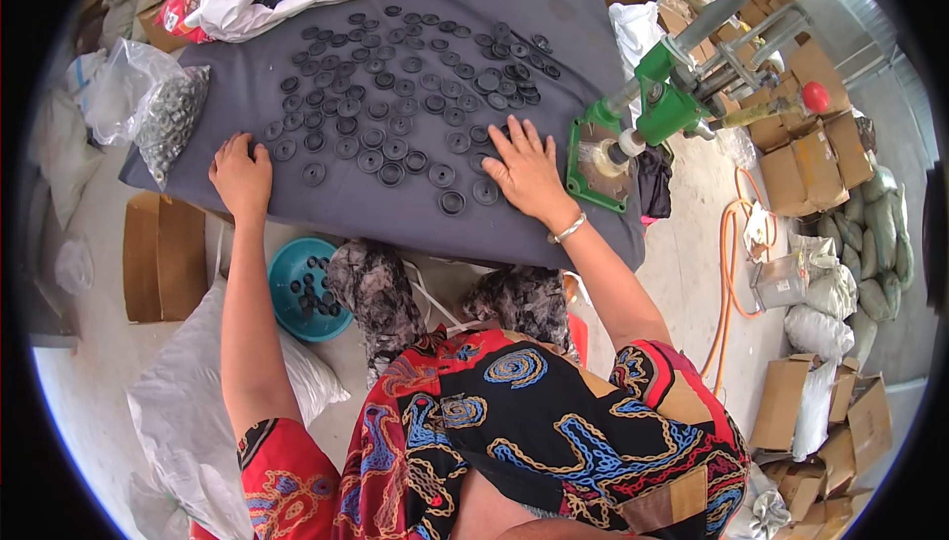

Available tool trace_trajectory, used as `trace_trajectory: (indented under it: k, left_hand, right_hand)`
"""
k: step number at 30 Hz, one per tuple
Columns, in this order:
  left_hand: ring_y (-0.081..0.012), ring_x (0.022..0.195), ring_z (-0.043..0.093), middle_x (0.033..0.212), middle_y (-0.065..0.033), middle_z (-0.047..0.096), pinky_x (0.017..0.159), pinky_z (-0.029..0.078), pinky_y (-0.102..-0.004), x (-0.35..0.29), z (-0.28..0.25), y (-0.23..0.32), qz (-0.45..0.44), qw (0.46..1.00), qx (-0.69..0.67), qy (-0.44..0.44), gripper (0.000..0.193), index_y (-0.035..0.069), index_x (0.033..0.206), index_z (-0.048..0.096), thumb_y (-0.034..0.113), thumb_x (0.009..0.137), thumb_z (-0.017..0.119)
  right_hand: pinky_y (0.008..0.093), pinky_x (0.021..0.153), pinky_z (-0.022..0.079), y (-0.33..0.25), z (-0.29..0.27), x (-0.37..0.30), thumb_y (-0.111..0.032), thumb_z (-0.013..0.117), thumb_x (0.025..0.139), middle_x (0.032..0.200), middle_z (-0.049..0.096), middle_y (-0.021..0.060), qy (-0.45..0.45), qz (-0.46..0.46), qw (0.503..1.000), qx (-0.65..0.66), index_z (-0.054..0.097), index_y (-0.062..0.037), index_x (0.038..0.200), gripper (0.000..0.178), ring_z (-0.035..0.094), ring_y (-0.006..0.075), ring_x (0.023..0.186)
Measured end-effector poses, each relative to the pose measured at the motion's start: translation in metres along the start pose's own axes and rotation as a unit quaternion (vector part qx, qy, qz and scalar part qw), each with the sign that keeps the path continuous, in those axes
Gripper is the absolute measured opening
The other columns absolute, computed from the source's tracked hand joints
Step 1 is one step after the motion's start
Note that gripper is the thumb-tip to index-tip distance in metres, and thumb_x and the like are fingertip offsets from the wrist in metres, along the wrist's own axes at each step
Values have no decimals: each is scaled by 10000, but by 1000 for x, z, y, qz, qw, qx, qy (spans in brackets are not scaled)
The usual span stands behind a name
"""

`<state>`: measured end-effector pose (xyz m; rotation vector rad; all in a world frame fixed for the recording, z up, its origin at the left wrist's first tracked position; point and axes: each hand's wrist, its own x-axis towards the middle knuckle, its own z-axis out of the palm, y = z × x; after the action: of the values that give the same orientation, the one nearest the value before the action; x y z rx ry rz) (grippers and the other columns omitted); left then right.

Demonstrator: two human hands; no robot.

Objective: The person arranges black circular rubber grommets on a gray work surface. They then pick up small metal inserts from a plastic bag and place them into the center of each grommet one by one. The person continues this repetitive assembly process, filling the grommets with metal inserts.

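Many round black plastic discs (393, 148) with raised rims are scattered over the dark grey cloth on the table (356, 206). My right hand (526, 166) lies flat with fingers spread at the right edge of the scatter. Its fingertips touch or cover a few discs, and it grips none. My left hand (242, 172) rests on the cloth near the front left edge, fingers loosely bent and thumb apart, with nothing visible in it. Beside it lies a clear plastic bag (170, 125) of small metallic parts. To the right of my right hand stands a green hand press (633, 125) with a red-knobbed lever.
An open white sack (232, 1) with black parts inside lies at the far left of the table. Below the front edge, a teal basin (287, 298) holds several black pieces. A cardboard box (153, 263) stands left. An orange hose (727, 273) and stacked boxes (811, 169) are right.
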<state>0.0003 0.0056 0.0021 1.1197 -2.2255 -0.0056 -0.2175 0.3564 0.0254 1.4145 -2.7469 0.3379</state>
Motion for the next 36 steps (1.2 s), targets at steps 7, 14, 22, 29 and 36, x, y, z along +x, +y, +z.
trace_trajectory:
  k: [7, 14, 22, 29, 36]
  left_hand:
    - [-249, 1164, 529, 1169, -71, 633, 1023, 345, -444, -1, -1, 0, 3, 1000, -4, 7, 264, 76, 1038, 662, 208, 818, 602]
    - [-250, 1158, 534, 1149, -72, 639, 1010, 355, -450, -2, -3, 1, 4, 1000, -16, 10, 253, 68, 1020, 663, 196, 810, 606]
    - [-254, 1156, 537, 1161, -75, 637, 1015, 350, -460, -1, -2, 2, 2, 1000, -17, 13, 253, 67, 1025, 661, 188, 811, 602]
    - [-261, 1160, 535, 1160, -83, 636, 1020, 346, -453, -3, -4, 2, 4, 999, -23, 23, 253, 59, 1021, 661, 184, 811, 600]
    - [-274, 1157, 536, 1164, -89, 634, 1019, 347, -458, -1, -6, 3, 8, 1000, -15, 16, 257, 50, 1022, 659, 178, 809, 595]
  right_hand:
    - [592, 1082, 179, -17, -9, -5, -471, 419, 944, 1395, 404, 236, 56, 7, 998, 12, 472, -52, 1323, 568, 334, 408, 1316]
    - [407, 764, 511, -1, -15, 69, -207, 666, 813, 957, 580, 160, 144, 5, 989, -19, 605, -10, 973, 261, 587, 308, 927]
    - [367, 646, 529, 34, 6, 85, -130, 604, 820, 793, 586, 109, 212, -57, 966, -138, 561, -31, 853, 113, 632, 276, 722]
    - [410, 671, 507, 26, -11, 67, -123, 592, 805, 827, 614, 149, 39, 57, 975, 212, 657, -35, 908, 151, 625, 330, 747]
    - [429, 768, 495, 17, -23, 103, -97, 608, 813, 979, 596, 168, 142, -54, 988, 21, 631, -68, 1053, 242, 603, 342, 906]
